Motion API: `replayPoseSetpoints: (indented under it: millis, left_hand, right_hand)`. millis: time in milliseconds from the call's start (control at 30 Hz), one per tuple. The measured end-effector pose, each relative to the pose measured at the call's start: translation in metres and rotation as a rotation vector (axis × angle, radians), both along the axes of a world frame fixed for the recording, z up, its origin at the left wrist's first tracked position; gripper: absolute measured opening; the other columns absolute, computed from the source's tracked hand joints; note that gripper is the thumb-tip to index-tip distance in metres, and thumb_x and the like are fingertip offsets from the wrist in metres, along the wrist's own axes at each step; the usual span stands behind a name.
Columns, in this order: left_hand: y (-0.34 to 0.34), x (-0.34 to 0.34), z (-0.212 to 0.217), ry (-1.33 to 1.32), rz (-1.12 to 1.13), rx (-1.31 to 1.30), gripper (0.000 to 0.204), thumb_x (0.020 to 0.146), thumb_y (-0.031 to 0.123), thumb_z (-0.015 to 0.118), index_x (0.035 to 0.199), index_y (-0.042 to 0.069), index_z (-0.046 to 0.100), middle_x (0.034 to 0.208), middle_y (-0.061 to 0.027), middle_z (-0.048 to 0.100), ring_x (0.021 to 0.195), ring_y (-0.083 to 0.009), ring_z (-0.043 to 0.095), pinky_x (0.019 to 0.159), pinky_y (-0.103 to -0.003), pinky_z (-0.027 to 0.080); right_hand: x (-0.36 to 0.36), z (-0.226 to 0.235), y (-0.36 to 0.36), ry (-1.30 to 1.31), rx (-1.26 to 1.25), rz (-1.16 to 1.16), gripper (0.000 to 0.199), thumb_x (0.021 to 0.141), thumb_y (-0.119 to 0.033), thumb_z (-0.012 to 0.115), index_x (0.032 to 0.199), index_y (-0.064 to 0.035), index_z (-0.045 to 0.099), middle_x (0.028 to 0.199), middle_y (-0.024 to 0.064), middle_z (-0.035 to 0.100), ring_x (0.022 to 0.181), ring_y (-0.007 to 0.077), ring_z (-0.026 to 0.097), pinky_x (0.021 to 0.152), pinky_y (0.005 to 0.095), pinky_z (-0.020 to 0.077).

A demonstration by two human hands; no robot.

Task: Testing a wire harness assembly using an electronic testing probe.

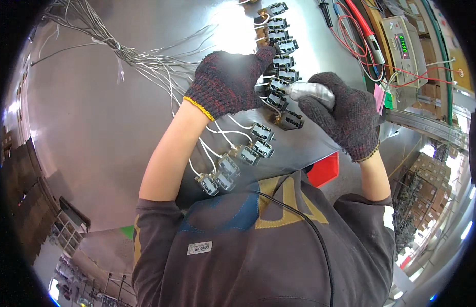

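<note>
Small dark rectangular electrical parts (284,62) with metal contacts stand in a slightly curved row on the metal table, white wires on their left side. My left hand (228,82), in a dark knitted glove with a yellow cuff, lies against the row's left side. Its forefinger and thumb are spread apart along the parts; its other fingers are hidden. My right hand (345,115), gloved too, is closed round a thick silvery handheld tool (312,92). The tool's narrow end points left and meets one part low in the row; its very tip is hard to make out.
More wired parts (262,132) lie nearer my body. A bundle of grey-white wires (126,52) spreads across the table's left. At the far right are a meter with a green display (403,46), red leads (358,23) and a black probe (325,13). A red bin (325,170) sits below the table edge.
</note>
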State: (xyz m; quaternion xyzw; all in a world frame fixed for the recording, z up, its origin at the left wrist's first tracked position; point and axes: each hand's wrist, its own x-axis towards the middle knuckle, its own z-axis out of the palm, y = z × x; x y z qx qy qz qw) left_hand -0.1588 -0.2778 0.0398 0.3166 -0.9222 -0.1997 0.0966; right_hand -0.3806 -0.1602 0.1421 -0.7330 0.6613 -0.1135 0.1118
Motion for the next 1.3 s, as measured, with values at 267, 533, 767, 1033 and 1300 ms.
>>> replayPoseSetpoints:
  millis: [267, 533, 767, 1033, 1300]
  left_hand:
    - [0.001, 0.003, -0.004, 0.025, 0.007, -0.01, 0.087, 0.068, 0.041, 0.094, 0.145, 0.023, 0.058, 0.098, -0.0103, 0.079, 0.086, -0.0354, 0.077, 0.077, -0.05, 0.062]
    - [0.002, 0.003, -0.002, 0.037, -0.018, -0.018, 0.094, 0.069, 0.049, 0.091, 0.149, 0.014, 0.055, 0.104, -0.0148, 0.078, 0.088, -0.0365, 0.076, 0.079, -0.049, 0.06]
    - [-0.002, -0.001, -0.004, -0.109, -0.013, 0.024, 0.104, 0.067, 0.044, 0.093, 0.156, 0.013, 0.049, 0.108, -0.0164, 0.079, 0.091, -0.0381, 0.076, 0.082, -0.05, 0.059]
    - [0.001, 0.0, 0.008, -0.082, 0.01, 0.038, 0.084, 0.071, 0.047, 0.089, 0.143, 0.019, 0.055, 0.102, -0.0147, 0.078, 0.09, -0.0385, 0.077, 0.079, -0.05, 0.062]
    - [0.0, 0.0, 0.003, -0.01, 0.012, 0.01, 0.084, 0.069, 0.046, 0.091, 0.142, 0.02, 0.057, 0.099, -0.0132, 0.078, 0.085, -0.0386, 0.078, 0.075, -0.051, 0.063]
  right_hand:
    - [0.001, -0.003, -0.006, 0.344, 0.021, 0.103, 0.046, 0.092, -0.054, 0.08, 0.124, -0.0221, 0.07, 0.076, 0.0084, 0.074, 0.066, 0.0289, 0.075, 0.063, 0.0414, 0.0573]
    - [-0.011, -0.002, -0.015, 0.311, -0.042, 0.239, 0.049, 0.091, -0.053, 0.08, 0.129, -0.0241, 0.07, 0.079, 0.0064, 0.075, 0.069, 0.0274, 0.075, 0.062, 0.0413, 0.0567]
    - [-0.011, 0.001, -0.016, 0.389, 0.021, 0.239, 0.048, 0.087, -0.054, 0.084, 0.122, -0.0235, 0.072, 0.071, 0.0079, 0.07, 0.063, 0.0295, 0.072, 0.06, 0.0432, 0.0535]
    - [0.004, 0.003, 0.002, 0.244, -0.071, 0.105, 0.05, 0.087, -0.052, 0.087, 0.121, -0.0181, 0.072, 0.074, 0.0076, 0.074, 0.065, 0.0292, 0.074, 0.06, 0.041, 0.0569]
    - [0.022, 0.0, 0.02, 0.288, 0.022, 0.051, 0.043, 0.093, -0.052, 0.082, 0.117, -0.0181, 0.071, 0.07, 0.0092, 0.072, 0.061, 0.03, 0.073, 0.057, 0.0417, 0.0558]
